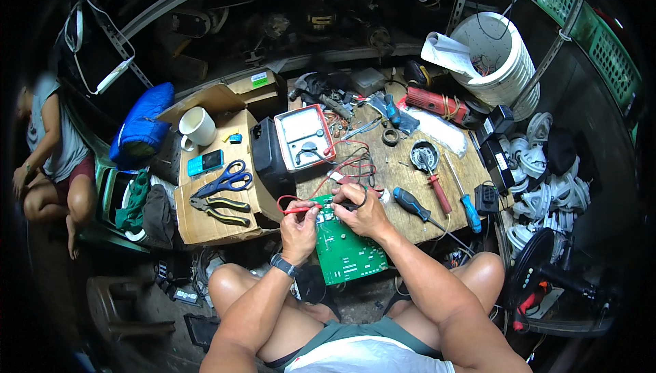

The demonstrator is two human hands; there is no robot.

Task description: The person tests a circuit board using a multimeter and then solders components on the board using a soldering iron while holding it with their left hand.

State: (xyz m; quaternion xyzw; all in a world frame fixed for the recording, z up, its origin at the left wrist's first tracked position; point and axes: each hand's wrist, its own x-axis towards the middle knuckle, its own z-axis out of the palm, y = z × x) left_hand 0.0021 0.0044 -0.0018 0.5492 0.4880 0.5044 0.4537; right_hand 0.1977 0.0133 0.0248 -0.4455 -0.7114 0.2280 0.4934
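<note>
A green circuit board (pixel 348 257) rests at the bench's front edge, between my bare legs. My left hand (pixel 298 233), with a watch on its wrist, pinches a red test probe (pixel 295 210) at the board's upper left. My right hand (pixel 362 216) grips a black test probe (pixel 357 205) over the board's top; whether either tip touches it is too small to tell. Red and black leads run up toward a red-rimmed case (pixel 304 137), apparently a meter. Left of them, scissors (pixel 236 178) and yellow-handled pliers (pixel 225 210) lie on cardboard (pixel 196 231).
Screwdrivers (pixel 410 205), a red tool (pixel 434 103) and small parts cover the wooden bench (pixel 437 222). A mug (pixel 197 127) and phone (pixel 205 162) are at left. A white bucket (pixel 516 65) and white fittings (pixel 540 147) stand right. Another person (pixel 51 140) sits at far left.
</note>
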